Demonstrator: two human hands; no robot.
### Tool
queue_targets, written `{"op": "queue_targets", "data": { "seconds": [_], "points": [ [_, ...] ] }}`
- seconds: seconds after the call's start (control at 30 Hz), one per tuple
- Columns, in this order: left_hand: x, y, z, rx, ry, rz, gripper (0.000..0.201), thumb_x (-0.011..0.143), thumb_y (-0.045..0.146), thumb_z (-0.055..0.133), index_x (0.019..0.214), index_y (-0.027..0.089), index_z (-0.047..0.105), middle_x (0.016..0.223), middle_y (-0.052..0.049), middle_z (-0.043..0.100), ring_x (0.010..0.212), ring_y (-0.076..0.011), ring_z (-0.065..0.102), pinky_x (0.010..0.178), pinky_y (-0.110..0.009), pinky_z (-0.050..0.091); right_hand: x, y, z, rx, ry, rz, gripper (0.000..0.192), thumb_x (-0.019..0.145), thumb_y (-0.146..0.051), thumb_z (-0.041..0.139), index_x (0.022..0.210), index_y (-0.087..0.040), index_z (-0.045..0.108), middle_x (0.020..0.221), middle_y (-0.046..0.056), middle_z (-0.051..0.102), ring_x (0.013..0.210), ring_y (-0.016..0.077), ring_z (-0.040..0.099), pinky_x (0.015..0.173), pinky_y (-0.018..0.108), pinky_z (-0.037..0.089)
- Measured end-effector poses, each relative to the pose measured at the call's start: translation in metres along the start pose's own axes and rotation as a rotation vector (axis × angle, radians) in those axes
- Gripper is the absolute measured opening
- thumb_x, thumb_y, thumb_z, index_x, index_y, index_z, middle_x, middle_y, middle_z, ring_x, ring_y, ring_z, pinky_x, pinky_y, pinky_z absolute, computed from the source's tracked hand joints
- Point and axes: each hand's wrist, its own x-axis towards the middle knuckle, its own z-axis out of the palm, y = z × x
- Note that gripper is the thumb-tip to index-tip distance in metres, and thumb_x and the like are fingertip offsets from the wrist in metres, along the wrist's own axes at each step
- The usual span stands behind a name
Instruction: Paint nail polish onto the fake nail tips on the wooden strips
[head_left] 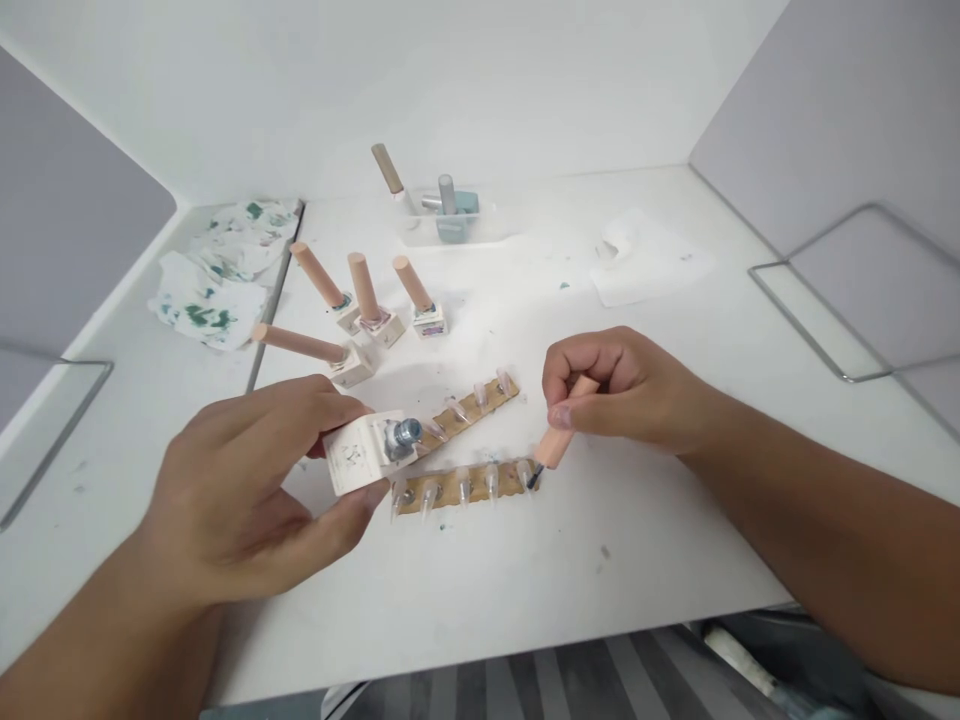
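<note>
Nail strip, perhaps partly behind bottle

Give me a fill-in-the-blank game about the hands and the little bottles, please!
1. The right hand holds a peach cap with a tiny ____ on its end.
2. The open bottle in the left hand has the colour ____.
3. Beyond the left hand, ____ closed bottles with peach tops are on the table.
4. The clear nail tips sit on ____ brown strips.

Missing words: brush; white; four; two.
</note>
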Motion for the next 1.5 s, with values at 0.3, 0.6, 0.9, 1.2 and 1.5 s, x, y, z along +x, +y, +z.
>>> {"op": "queue_targets", "data": {
  "seconds": [0.3,0.6,0.9,1.2,1.5],
  "points": [
    [0.0011,-0.001,-0.0016,-0.009,-0.03,0.024,0.018,0.078,0.024,0.058,0.095,0.021,0.053,0.059,0.001,0.048,0.051,-0.0145,0.047,0.042,-0.027,0.037,-0.0002,-0.0082,0.0013,-0.047,0.078,0.084,0.014,0.077,-0.016,0.06,0.065,-0.017,0.052,0.067,0.003,0.073,0.039,0.0021,0.025,0.037,0.019,0.023],
    [0.0006,-0.0016,-0.0017,-0.011,-0.036,0.026,0.017,0.078,0.024,0.058,0.094,0.02,0.052,0.061,0.001,0.049,0.053,-0.0144,0.049,0.043,-0.027,0.037,0.0029,-0.0008,-0.0047,-0.103,0.177,0.063,0.013,0.076,-0.017,0.061,0.065,-0.018,0.054,0.052,-0.005,0.059,0.038,0.0025,0.027,0.035,0.019,0.021],
    [0.0007,-0.0019,-0.0009,-0.005,-0.042,0.025,0.017,0.078,0.025,0.059,0.093,0.02,0.053,0.06,0.001,0.049,0.052,-0.0145,0.049,0.042,-0.027,0.038,0.0014,-0.0054,-0.002,-0.111,0.144,0.071,0.013,0.076,-0.014,0.06,0.065,-0.017,0.053,0.055,-0.003,0.062,0.037,0.0015,0.026,0.035,0.018,0.021],
    [-0.0008,-0.0036,-0.0015,-0.014,-0.049,0.015,0.018,0.078,0.025,0.06,0.094,0.02,0.054,0.06,0.001,0.049,0.052,-0.0143,0.049,0.043,-0.027,0.038,0.001,-0.0037,-0.0006,-0.133,0.132,0.036,0.013,0.076,-0.015,0.061,0.066,-0.016,0.054,0.05,-0.005,0.055,0.037,0.0016,0.026,0.035,0.018,0.021],
    [-0.0032,-0.0044,-0.0006,-0.006,-0.045,0.008,0.019,0.078,0.025,0.061,0.094,0.019,0.054,0.063,0.0,0.051,0.053,-0.0134,0.049,0.045,-0.027,0.039,-0.0001,-0.005,-0.0018,-0.151,0.11,0.042,0.013,0.077,-0.018,0.062,0.066,-0.017,0.054,0.047,-0.007,0.048,0.038,0.0025,0.027,0.036,0.019,0.022]
  ]
}}
